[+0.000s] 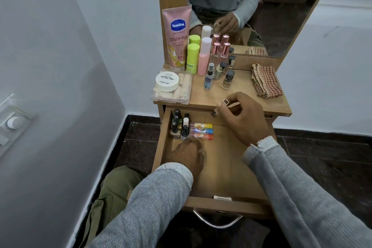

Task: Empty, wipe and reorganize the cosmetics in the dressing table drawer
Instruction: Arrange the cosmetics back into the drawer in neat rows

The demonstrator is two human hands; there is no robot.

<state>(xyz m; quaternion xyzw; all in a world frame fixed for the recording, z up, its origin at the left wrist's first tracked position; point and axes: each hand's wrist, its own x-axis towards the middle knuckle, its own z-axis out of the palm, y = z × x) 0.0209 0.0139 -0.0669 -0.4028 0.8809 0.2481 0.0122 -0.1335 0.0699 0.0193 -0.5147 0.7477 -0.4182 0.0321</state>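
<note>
The wooden drawer stands pulled out under the dressing table top. In its back left corner several nail polish bottles stand in a cluster, with three lip balm sticks lying side by side next to them. My right hand hovers over the drawer's back edge and pinches a small black-capped bottle. My left hand is inside the drawer just in front of the bottles, fingers curled; whether it holds anything is hidden.
On the top stand a pink Vaseline tube, a green bottle, a pink bottle, several perfume vials, a clear box with a white jar, and a folded checked cloth. A mirror rises behind.
</note>
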